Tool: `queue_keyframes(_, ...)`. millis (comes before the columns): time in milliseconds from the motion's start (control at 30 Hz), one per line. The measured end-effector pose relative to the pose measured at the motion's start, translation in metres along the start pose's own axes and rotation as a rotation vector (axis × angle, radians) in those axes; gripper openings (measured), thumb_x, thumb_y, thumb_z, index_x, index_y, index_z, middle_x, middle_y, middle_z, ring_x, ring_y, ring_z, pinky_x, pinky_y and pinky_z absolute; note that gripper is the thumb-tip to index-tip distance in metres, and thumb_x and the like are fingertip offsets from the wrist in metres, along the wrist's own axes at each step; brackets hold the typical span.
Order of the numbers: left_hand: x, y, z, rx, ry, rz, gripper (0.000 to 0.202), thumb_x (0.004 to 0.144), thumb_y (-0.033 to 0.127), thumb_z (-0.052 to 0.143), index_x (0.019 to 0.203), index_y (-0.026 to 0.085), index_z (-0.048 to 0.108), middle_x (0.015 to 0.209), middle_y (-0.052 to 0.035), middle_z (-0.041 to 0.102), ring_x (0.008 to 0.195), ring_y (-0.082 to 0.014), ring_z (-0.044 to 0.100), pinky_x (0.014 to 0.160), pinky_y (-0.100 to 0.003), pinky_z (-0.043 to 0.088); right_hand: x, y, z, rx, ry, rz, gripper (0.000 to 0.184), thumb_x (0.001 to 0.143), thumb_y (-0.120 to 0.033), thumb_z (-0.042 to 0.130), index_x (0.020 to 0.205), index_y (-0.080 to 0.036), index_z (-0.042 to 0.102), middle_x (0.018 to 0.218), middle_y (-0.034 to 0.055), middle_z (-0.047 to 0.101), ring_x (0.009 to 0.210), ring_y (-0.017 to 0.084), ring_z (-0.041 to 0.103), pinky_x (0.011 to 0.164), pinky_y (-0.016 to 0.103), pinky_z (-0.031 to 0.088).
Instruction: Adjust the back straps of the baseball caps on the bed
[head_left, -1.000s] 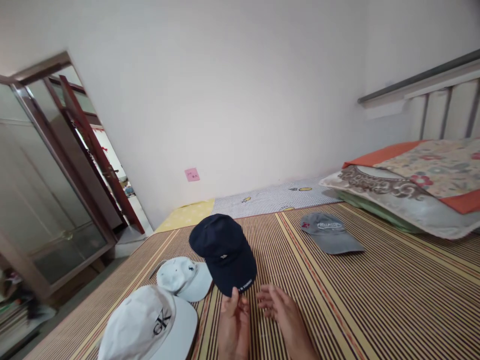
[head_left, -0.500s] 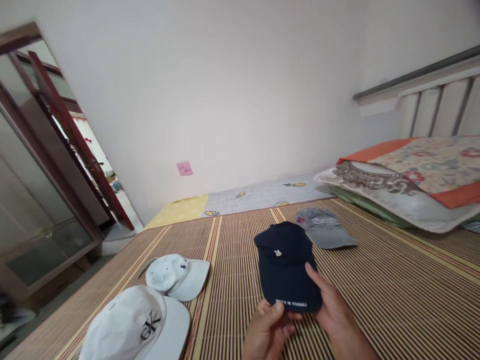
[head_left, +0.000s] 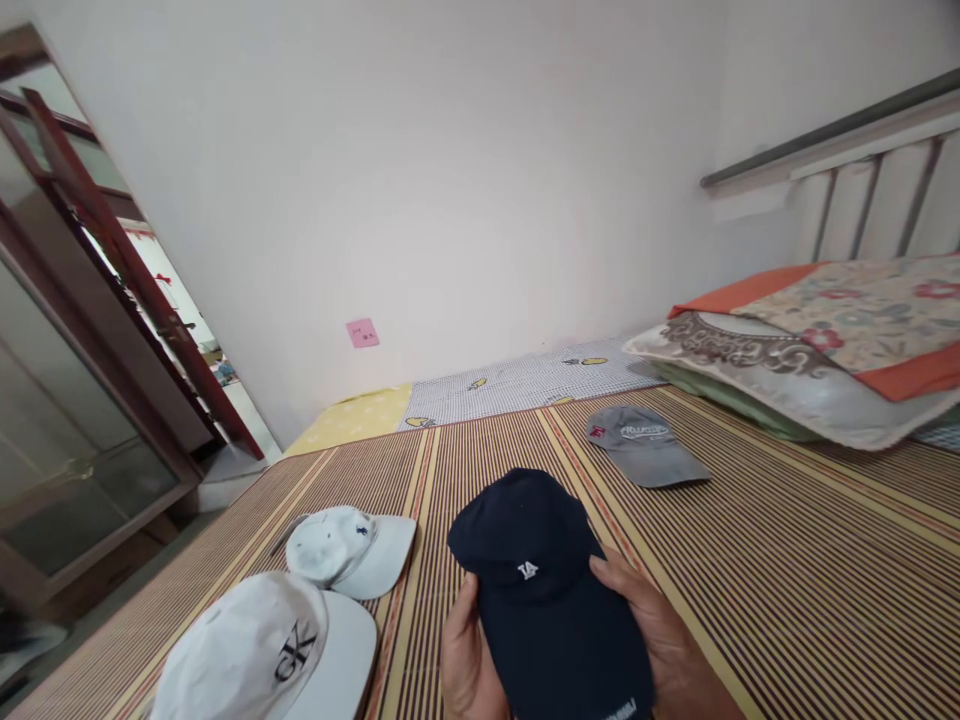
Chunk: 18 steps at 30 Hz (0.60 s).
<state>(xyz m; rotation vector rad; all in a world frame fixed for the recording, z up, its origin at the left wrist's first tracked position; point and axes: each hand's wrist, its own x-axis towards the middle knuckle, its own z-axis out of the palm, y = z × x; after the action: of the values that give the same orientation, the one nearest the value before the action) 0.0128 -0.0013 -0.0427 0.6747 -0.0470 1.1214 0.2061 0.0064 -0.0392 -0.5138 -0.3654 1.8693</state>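
A navy baseball cap (head_left: 540, 560) with small white letters on its front is held between my two hands, brim toward me. My left hand (head_left: 469, 655) grips its left side, thumb on top. On the right side, my right hand (head_left: 652, 620) clasps the cap near where brim meets crown; the fingers underneath are hidden. To the left lie a white cap (head_left: 240, 640) with a black CK logo and, behind it, a smaller pale cap (head_left: 341, 545) with a dark emblem. Farther back on the right rests a grey cap (head_left: 645, 445) with white lettering.
A striped bamboo mat (head_left: 480, 450) covers the bed under the caps. Stacked pillows (head_left: 795, 370) with a floral, orange-edged cloth lie at the right, by a white headboard (head_left: 874, 205). A pink note (head_left: 363, 333) is on the wall. An open door (head_left: 142, 270) stands at the left.
The navy cap has come nearer and left, tilted, away from the grey cap. My left hand has shifted from the brim's front edge to the cap's left side.
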Motion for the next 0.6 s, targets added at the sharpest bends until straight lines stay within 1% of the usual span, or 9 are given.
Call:
queue_keyframes(67,-0.001,-0.001,-0.002,-0.003,-0.049,0.018,0.043,0.112,0.027,0.036,0.135,0.028,0.072,0.143,-0.0017,0.067,0.140,-0.0180,0.058,0.131,-0.035,0.017,-0.001,0.002,-0.001,0.050,-0.002,0.053,0.043,0.070,-0.041,0.092,0.107,-0.021,0.084,0.114,0.0122,0.083,0.118,0.036,0.075,0.118,0.053,0.045)
queue_keyframes(133,-0.002,-0.003,-0.003,0.009,-0.029,0.018,0.041,0.111,0.026,0.039,0.132,0.029,0.074,0.140,-0.0013,0.069,0.137,-0.0185,0.061,0.131,-0.036,0.018,-0.001,0.003,0.000,0.089,-0.019,0.113,0.047,0.069,-0.050,0.090,0.103,-0.018,0.085,0.112,0.0144,0.083,0.122,0.038,0.073,0.118,0.055,0.045)
queue_keyframes(200,-0.003,-0.005,-0.003,0.021,0.051,-0.002,0.033,0.107,0.029,0.050,0.125,0.031,0.078,0.134,-0.0013,0.073,0.135,-0.0214,0.062,0.131,-0.038,0.021,0.000,0.003,0.001,0.110,-0.038,0.119,0.050,0.065,-0.054,0.091,0.099,-0.018,0.086,0.111,0.0145,0.083,0.125,0.040,0.070,0.119,0.056,0.044)
queue_keyframes(267,-0.003,-0.007,0.000,0.037,0.144,-0.027,0.025,0.101,0.035,0.064,0.118,0.031,0.082,0.127,-0.0015,0.077,0.136,-0.0254,0.062,0.130,-0.042,0.024,0.000,0.003,0.002,0.115,-0.043,0.076,0.050,0.061,-0.055,0.091,0.097,-0.021,0.086,0.114,0.0131,0.083,0.130,0.041,0.067,0.120,0.057,0.042)
queue_keyframes(333,-0.003,-0.009,0.005,0.063,0.197,-0.058,0.024,0.094,0.041,0.073,0.113,0.031,0.084,0.122,-0.0028,0.079,0.139,-0.0290,0.059,0.130,-0.047,0.025,0.000,0.004,0.001,0.110,-0.039,0.037,0.051,0.060,-0.059,0.091,0.096,-0.023,0.086,0.117,0.0129,0.082,0.136,0.042,0.062,0.121,0.059,0.040)
queue_keyframes(400,-0.004,-0.010,0.010,0.089,0.225,-0.099,0.026,0.089,0.047,0.077,0.108,0.030,0.085,0.121,-0.0054,0.080,0.143,-0.0312,0.055,0.130,-0.050,0.025,0.000,0.005,-0.003,0.099,-0.019,0.010,0.050,0.065,-0.062,0.087,0.096,-0.024,0.086,0.120,0.0129,0.081,0.141,0.041,0.057,0.121,0.060,0.040)
queue_keyframes(467,-0.005,-0.011,0.011,0.110,0.243,-0.101,0.030,0.087,0.051,0.078,0.106,0.029,0.086,0.121,-0.0075,0.080,0.148,-0.0315,0.049,0.130,-0.051,0.023,0.001,0.005,-0.007,0.078,-0.005,-0.005,0.048,0.075,-0.066,0.079,0.099,-0.025,0.085,0.123,0.0118,0.081,0.145,0.038,0.054,0.122,0.059,0.040)
queue_keyframes(533,-0.007,-0.012,0.008,0.126,0.280,-0.063,0.035,0.090,0.055,0.075,0.110,0.028,0.085,0.126,-0.0081,0.078,0.151,-0.0305,0.044,0.130,-0.050,0.021,0.002,0.004,-0.009,0.037,-0.012,-0.026,0.049,0.083,-0.068,0.072,0.104,-0.025,0.085,0.127,0.0106,0.079,0.148,0.036,0.051,0.123,0.058,0.040)
queue_keyframes(600,-0.008,-0.013,0.001,0.133,0.324,-0.020,0.044,0.095,0.061,0.067,0.119,0.028,0.082,0.133,-0.0083,0.075,0.154,-0.0291,0.040,0.131,-0.049,0.020,0.004,0.001,-0.006,-0.019,-0.015,-0.100,0.048,0.083,-0.068,0.073,0.104,-0.026,0.085,0.127,0.0100,0.079,0.148,0.035,0.051,0.122,0.058,0.041)
